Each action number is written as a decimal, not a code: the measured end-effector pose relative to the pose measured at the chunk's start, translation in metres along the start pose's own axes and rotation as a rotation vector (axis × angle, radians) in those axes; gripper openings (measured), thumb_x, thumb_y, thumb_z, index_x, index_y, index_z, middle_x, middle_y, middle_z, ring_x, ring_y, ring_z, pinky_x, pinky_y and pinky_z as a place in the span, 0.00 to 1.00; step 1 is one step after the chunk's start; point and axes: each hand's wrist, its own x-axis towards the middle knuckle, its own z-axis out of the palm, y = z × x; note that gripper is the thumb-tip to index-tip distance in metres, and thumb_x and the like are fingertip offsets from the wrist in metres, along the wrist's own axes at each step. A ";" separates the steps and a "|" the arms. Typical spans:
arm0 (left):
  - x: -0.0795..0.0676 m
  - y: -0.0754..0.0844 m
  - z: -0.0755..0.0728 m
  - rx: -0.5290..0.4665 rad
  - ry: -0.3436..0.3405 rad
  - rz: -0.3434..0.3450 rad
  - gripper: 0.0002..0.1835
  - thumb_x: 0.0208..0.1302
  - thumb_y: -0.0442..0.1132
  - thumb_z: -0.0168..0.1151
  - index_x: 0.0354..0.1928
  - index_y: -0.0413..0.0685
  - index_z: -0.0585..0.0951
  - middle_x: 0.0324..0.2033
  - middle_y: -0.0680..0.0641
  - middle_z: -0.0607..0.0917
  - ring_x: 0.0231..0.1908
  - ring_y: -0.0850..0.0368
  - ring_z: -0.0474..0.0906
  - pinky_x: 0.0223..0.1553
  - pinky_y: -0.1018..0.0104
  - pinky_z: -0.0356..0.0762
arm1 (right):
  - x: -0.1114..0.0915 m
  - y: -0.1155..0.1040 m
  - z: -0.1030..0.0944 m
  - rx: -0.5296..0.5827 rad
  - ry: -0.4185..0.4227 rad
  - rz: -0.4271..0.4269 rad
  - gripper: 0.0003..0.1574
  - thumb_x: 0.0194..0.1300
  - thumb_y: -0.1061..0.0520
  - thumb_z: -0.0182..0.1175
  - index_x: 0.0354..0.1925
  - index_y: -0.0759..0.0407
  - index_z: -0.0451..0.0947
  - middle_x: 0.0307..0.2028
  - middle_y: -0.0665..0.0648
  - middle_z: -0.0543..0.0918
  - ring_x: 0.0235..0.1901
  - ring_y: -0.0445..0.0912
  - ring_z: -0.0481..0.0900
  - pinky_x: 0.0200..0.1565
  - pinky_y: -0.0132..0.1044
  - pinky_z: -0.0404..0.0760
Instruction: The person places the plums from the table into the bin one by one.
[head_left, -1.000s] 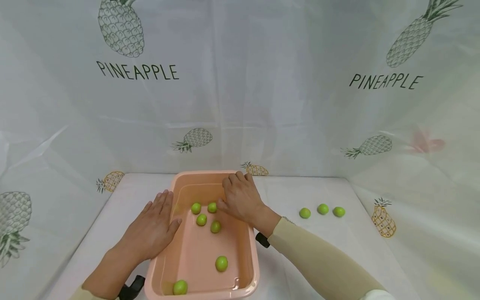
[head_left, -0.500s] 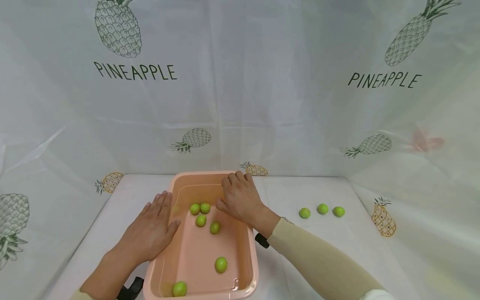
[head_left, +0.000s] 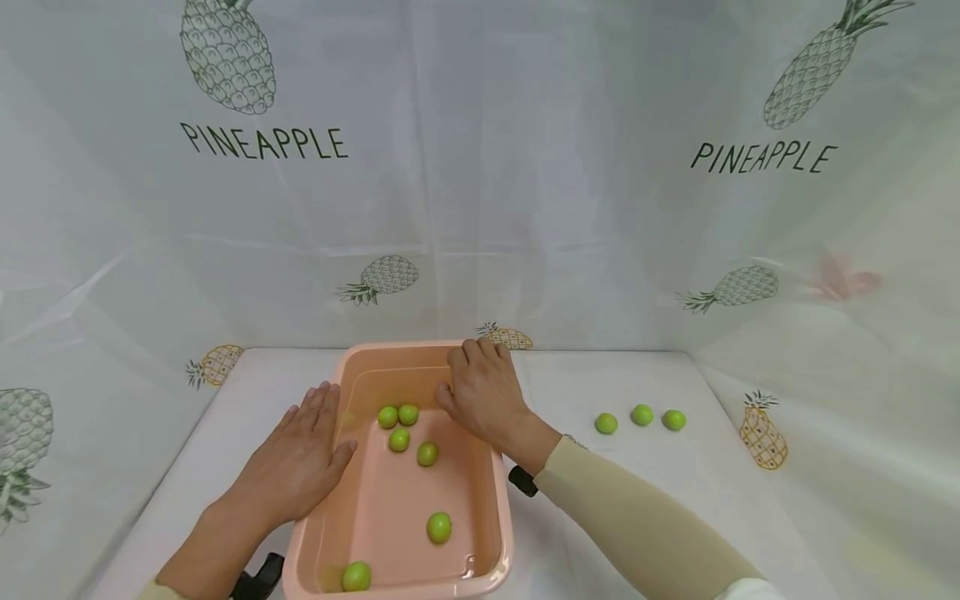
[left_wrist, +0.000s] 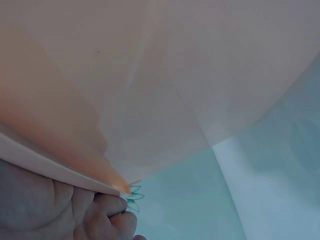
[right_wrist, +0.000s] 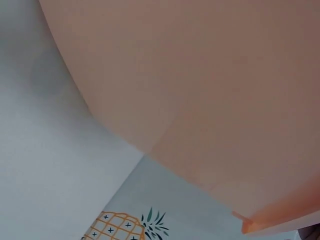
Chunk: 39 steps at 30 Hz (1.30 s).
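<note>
A pink plastic basin [head_left: 390, 508] lies lengthwise before me, with several small round green fruits inside. Four-sided walls slope up to its rolled rim. Toward the far end is a cluster of fruits [head_left: 399, 440]; one fruit [head_left: 439, 527] lies nearer, another [head_left: 356, 576] in the near left corner. My left hand [head_left: 296, 458] rests along the left rim, fingers straight, thumb over the inside. At the far right corner my right hand [head_left: 486, 392] grips the rim, fingers curled over it and thumb inside. Both wrist views are filled mostly by the basin's outer wall [left_wrist: 130, 90].
Three more green fruits [head_left: 641, 415] sit on the white tabletop [head_left: 585, 500] to the right of the basin. Behind the table hangs a pale sheet [head_left: 510, 183] printed with pineapples. Black straps [head_left: 522, 481] are on the wrists.
One green fruit near my right thumb has rolled left, up beside another fruit. Both hands keep their places on the basin; the whole head view has shifted slightly.
</note>
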 end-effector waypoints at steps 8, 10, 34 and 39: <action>0.001 0.000 -0.001 -0.006 -0.012 -0.008 0.44 0.78 0.50 0.58 0.78 0.21 0.54 0.78 0.24 0.58 0.78 0.26 0.55 0.76 0.31 0.59 | -0.001 0.008 -0.001 0.004 0.126 -0.047 0.11 0.63 0.51 0.61 0.31 0.56 0.73 0.28 0.54 0.74 0.32 0.52 0.72 0.36 0.44 0.72; 0.001 0.000 -0.002 -0.010 -0.011 -0.012 0.45 0.78 0.50 0.58 0.78 0.21 0.54 0.78 0.24 0.58 0.78 0.26 0.55 0.76 0.31 0.59 | -0.001 0.012 -0.002 -0.004 0.131 -0.054 0.12 0.64 0.51 0.61 0.31 0.56 0.72 0.29 0.55 0.74 0.33 0.52 0.72 0.35 0.44 0.72; -0.001 0.002 -0.001 -0.014 -0.008 -0.022 0.46 0.76 0.50 0.60 0.78 0.21 0.55 0.78 0.23 0.59 0.78 0.26 0.56 0.75 0.32 0.61 | -0.130 0.157 0.015 -0.150 0.030 0.024 0.21 0.62 0.49 0.66 0.36 0.66 0.73 0.33 0.63 0.77 0.36 0.61 0.75 0.37 0.55 0.77; 0.000 0.002 -0.001 -0.018 -0.011 -0.031 0.46 0.76 0.50 0.59 0.78 0.21 0.54 0.78 0.23 0.58 0.78 0.26 0.56 0.75 0.32 0.61 | -0.172 0.194 0.013 -0.194 -0.055 0.009 0.26 0.58 0.48 0.69 0.40 0.68 0.73 0.38 0.66 0.78 0.42 0.64 0.76 0.43 0.59 0.78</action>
